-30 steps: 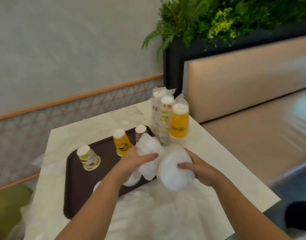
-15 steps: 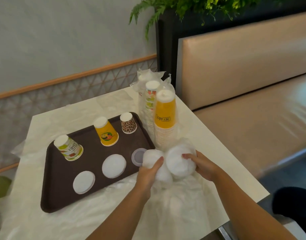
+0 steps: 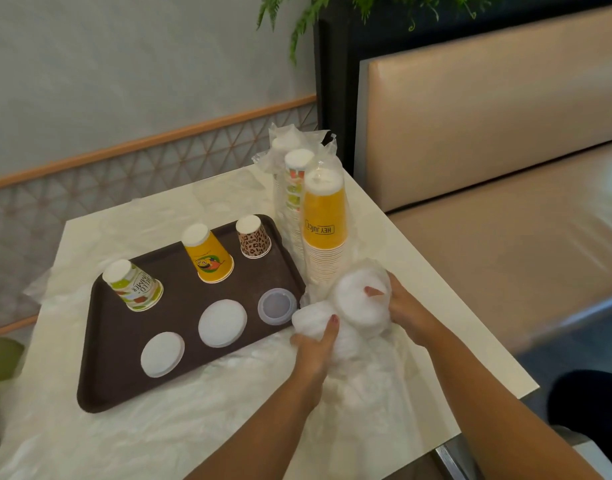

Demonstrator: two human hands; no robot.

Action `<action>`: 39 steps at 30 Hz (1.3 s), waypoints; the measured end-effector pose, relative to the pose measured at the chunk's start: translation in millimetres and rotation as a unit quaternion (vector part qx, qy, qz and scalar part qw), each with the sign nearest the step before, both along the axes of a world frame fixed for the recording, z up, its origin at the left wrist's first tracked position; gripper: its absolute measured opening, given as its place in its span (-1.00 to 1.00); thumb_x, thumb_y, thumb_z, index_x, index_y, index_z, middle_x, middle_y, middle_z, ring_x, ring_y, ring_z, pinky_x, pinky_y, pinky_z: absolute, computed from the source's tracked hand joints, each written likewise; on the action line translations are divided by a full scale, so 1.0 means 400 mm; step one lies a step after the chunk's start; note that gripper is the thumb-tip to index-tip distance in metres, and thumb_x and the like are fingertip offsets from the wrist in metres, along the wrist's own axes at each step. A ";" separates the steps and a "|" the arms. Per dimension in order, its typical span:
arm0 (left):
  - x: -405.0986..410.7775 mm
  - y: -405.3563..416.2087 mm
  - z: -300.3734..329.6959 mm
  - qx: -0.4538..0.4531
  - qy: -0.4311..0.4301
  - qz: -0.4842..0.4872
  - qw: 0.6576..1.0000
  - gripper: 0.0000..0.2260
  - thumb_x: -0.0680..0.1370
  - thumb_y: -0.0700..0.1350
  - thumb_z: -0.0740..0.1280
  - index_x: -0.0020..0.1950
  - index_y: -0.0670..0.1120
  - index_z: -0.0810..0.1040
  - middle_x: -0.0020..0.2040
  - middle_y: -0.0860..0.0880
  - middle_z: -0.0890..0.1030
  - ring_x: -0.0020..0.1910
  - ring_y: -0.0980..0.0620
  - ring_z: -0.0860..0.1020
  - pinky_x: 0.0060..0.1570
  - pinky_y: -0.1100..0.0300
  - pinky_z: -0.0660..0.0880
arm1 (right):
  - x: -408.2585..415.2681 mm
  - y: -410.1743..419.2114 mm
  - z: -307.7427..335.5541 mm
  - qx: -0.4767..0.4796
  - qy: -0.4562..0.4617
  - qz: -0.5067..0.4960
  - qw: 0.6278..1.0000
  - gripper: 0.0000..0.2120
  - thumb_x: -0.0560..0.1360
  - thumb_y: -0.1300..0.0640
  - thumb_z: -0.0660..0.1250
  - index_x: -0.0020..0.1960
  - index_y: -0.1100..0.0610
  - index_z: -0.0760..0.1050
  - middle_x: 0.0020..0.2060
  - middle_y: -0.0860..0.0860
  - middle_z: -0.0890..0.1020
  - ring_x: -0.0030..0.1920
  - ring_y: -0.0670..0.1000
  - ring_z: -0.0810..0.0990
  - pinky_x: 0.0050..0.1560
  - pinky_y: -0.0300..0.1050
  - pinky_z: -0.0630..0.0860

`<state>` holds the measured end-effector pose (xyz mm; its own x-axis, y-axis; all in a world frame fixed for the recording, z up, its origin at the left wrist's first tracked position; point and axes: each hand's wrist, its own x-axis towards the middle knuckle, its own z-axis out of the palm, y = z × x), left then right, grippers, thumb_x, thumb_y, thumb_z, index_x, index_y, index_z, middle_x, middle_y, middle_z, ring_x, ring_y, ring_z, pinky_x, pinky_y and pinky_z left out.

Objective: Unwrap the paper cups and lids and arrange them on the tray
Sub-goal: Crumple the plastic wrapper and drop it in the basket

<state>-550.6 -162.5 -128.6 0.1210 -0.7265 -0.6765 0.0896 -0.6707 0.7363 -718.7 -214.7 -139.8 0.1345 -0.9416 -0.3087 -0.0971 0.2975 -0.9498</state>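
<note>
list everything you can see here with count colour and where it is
tray: 1, dark brown, on the table's left half
upside-down paper cups: 3 on the tray's far side; green and white, yellow, leopard print
loose lids: 3 on the tray's near side; two white, one clear
wrapped cup stacks: about 3, yellow one in front, right of the tray
wrapped lid bundles: 2, white, held by the tray's near right corner
plastic sheet: clear, spread over the white table
bench seat: beige, right
plant: green, top
left hand: grips one bundle
right hand: grips the other
</note>
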 end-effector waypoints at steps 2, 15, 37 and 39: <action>-0.004 0.001 -0.002 0.010 -0.016 0.004 1.000 -0.07 0.37 0.33 0.36 0.50 -0.06 -0.06 0.36 -0.08 0.35 0.29 -0.12 0.42 0.32 -0.07 0.39 | -0.003 -0.003 0.008 -0.019 0.052 -0.035 0.998 -0.39 0.47 -0.05 0.38 0.43 -0.20 0.18 0.30 -0.10 0.38 0.26 -0.02 0.44 0.27 0.03 0.45; 0.000 -0.001 0.017 -0.080 -0.206 0.045 0.974 -0.25 0.44 0.16 0.39 0.47 -0.04 0.08 0.46 -0.13 0.16 0.38 -0.16 0.27 0.34 -0.04 0.31 | 0.026 0.012 0.094 -0.277 0.258 -0.108 0.919 -0.60 0.49 0.18 0.36 0.30 -0.03 0.43 0.31 0.00 0.37 0.30 -0.19 0.29 0.08 -0.66 0.14; 0.079 0.001 0.056 -0.211 -0.393 -0.075 0.892 -0.36 0.50 0.08 0.36 0.47 -0.04 0.14 0.52 -0.11 0.04 0.48 -0.12 0.07 0.40 0.02 0.20 | 0.149 0.032 0.176 -0.428 0.318 -0.079 0.842 -0.73 0.43 0.09 0.37 0.13 0.07 0.55 0.21 0.02 0.51 0.21 0.03 0.47 0.23 -0.16 0.35; 0.108 -0.014 0.082 -0.261 -0.424 -0.089 0.863 -0.39 0.51 0.06 0.34 0.49 -0.02 0.17 0.53 -0.09 0.06 0.49 -0.12 0.04 0.40 -0.03 0.17 | 0.187 0.029 0.197 -0.460 0.283 -0.048 0.840 -0.76 0.46 0.12 0.32 0.11 0.10 0.56 0.18 0.01 0.51 0.19 -0.03 0.47 0.21 -0.22 0.39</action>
